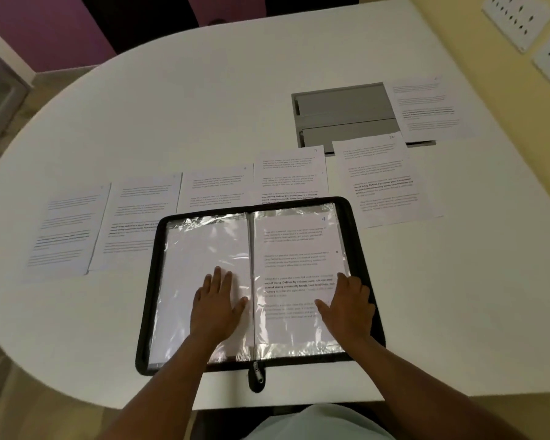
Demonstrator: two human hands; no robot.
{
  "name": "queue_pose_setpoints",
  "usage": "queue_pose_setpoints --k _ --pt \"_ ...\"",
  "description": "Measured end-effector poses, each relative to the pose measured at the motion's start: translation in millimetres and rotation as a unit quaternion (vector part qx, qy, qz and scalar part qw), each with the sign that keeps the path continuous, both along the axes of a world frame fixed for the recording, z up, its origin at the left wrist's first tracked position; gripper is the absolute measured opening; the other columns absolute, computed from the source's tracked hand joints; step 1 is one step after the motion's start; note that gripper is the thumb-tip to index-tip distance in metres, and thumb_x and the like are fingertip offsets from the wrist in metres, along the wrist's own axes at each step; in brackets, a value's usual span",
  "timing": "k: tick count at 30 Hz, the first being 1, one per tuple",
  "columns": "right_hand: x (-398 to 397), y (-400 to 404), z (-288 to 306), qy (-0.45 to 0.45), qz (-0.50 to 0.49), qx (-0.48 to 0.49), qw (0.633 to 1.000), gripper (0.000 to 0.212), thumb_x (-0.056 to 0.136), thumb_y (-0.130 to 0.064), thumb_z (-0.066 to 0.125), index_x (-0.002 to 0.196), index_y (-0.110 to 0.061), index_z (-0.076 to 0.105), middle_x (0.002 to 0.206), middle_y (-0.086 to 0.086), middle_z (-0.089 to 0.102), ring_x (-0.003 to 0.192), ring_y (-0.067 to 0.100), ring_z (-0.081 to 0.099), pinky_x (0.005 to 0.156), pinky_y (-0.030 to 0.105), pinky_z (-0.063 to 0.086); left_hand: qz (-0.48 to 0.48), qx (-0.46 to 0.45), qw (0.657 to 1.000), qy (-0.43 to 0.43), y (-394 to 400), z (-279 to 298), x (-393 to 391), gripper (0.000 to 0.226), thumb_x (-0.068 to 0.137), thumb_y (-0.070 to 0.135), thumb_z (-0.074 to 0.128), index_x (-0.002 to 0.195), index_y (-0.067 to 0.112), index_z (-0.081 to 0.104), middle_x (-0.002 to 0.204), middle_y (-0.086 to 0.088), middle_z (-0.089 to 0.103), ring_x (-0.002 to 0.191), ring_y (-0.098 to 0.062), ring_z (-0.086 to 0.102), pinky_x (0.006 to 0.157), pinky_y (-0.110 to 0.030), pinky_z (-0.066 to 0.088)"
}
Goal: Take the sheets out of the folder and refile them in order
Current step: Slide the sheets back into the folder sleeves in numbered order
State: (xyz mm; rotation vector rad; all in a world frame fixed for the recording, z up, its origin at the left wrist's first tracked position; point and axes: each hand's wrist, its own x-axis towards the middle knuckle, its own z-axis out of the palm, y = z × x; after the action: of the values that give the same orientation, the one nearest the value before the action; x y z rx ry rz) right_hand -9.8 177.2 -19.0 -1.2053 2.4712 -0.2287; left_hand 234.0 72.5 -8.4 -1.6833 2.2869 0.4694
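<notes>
A black zip folder point(361, 249) lies open on the white table near me, its clear plastic sleeves facing up. The right sleeve holds a printed sheet point(294, 249) marked 4. The left sleeve point(204, 249) shows a blank white face. My left hand point(218, 300) rests flat on the left sleeve with fingers spread. My right hand point(346, 308) presses flat on the lower right part of the printed sheet's sleeve. Several loose printed sheets lie in a row behind the folder, among them one at the far left point(64, 230) and one at the right point(386, 179).
A grey tray-like box point(340, 106) sits at the back right, with another printed sheet point(426, 106) partly over its right side. The white table point(204, 106) has a curved left edge. Wall sockets point(521, 20) are at the top right.
</notes>
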Motion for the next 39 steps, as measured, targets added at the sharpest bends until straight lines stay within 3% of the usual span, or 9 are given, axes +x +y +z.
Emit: queue_pose_setpoints --k 6,11,15,19,24,29,32,34,39 --pt "5.1 -1.2 8.7 -0.015 -0.067 0.034 0.997 0.084 0.069 -0.057 0.079 0.128 -0.013 0.040 0.120 0.010 0.043 0.109 0.025 0.046 0.075 0.040 0.051 0.032 0.012 0.999 -0.007 2.8 -0.1 37.8 0.080 0.095 0.061 0.037 0.156 0.018 0.008 0.163 -0.009 -0.002 0.150 -0.030 0.005 0.119 -0.045 0.016" --pt "-2.7 -3.7 10.5 -0.057 -0.103 0.025 0.993 0.092 0.061 -0.048 0.088 0.126 -0.005 0.039 0.121 0.016 0.042 0.110 0.030 0.047 0.087 0.039 0.050 0.038 0.057 0.998 0.012 3.4 -1.1 54.0 0.080 0.094 0.058 0.045 0.155 0.018 0.011 0.163 -0.009 -0.005 0.149 -0.035 0.004 0.116 -0.047 0.027" --pt "-3.6 -3.2 16.2 -0.086 -0.121 -0.017 0.989 0.063 0.070 -0.029 0.086 0.112 -0.004 0.046 0.108 0.014 0.052 0.098 0.030 0.056 0.073 0.032 0.046 0.011 0.062 0.998 0.018 -0.7 4.3 59.1 0.070 0.092 0.050 0.052 0.148 0.017 0.024 0.162 -0.012 0.004 0.145 -0.037 0.015 0.108 -0.047 0.036" --pt "1.3 -5.3 28.8 -0.036 -0.118 -0.015 0.992 0.020 0.091 -0.024 0.064 0.090 -0.010 0.049 0.083 0.008 0.061 0.070 0.021 0.056 0.059 0.028 0.042 -0.035 0.037 0.998 0.033 -6.8 5.9 67.8 0.057 0.089 0.047 0.055 0.134 0.017 0.039 0.147 -0.011 0.027 0.127 -0.035 0.037 0.096 -0.043 0.045" --pt "19.2 -3.6 38.7 0.075 -0.120 -0.016 0.990 0.023 0.096 -0.026 0.058 0.084 -0.006 0.061 0.077 0.008 0.064 0.062 0.020 0.057 0.054 0.027 0.048 -0.085 0.032 0.995 0.045 -17.2 0.2 84.6 0.048 0.090 0.044 0.053 0.129 0.016 0.046 0.139 -0.008 0.034 0.119 -0.033 0.044 0.095 -0.040 0.045" --pt "32.7 -1.0 50.4 0.173 -0.096 0.060 0.978 0.024 0.099 -0.023 0.051 0.083 -0.013 0.065 0.081 0.001 0.068 0.060 0.012 0.049 0.045 0.021 0.025 -0.112 0.029 0.992 0.044 -26.8 -3.6 90.0 0.046 0.091 0.046 0.051 0.127 0.016 0.049 0.136 -0.008 0.039 0.117 -0.032 0.046 0.096 -0.040 0.045" --pt "38.5 -0.2 55.8 0.194 -0.078 0.095 0.973 0.022 0.093 -0.017 0.061 0.072 -0.012 0.067 0.071 0.003 0.067 0.058 0.015 0.056 0.050 0.021 0.032 -0.116 0.032 0.992 0.042 -29.6 -3.6 89.7 0.048 0.092 0.047 0.050 0.129 0.016 0.049 0.138 -0.010 0.039 0.118 -0.033 0.046 0.097 -0.039 0.045" --pt "40.3 -0.6 56.5 0.169 -0.086 0.059 0.980 0.025 0.095 -0.020 0.058 0.072 -0.011 0.065 0.072 0.002 0.066 0.062 0.015 0.059 0.049 0.021 0.034 -0.123 0.028 0.991 0.042 -30.9 -2.1 91.1 0.048 0.092 0.047 0.050 0.130 0.016 0.048 0.137 -0.010 0.039 0.118 -0.033 0.045 0.096 -0.040 0.046" --pt "60.4 -15.9 71.7 -0.079 -0.142 -0.122 0.979 0.025 0.095 -0.023 0.057 0.077 -0.006 0.055 0.070 -0.001 0.055 0.066 0.014 0.054 0.050 0.018 0.036 -0.136 0.037 0.989 0.045 -31.2 4.9 97.7 0.049 0.092 0.047 0.050 0.133 0.019 0.042 0.135 -0.010 0.036 0.117 -0.034 0.041 0.092 -0.043 0.048"
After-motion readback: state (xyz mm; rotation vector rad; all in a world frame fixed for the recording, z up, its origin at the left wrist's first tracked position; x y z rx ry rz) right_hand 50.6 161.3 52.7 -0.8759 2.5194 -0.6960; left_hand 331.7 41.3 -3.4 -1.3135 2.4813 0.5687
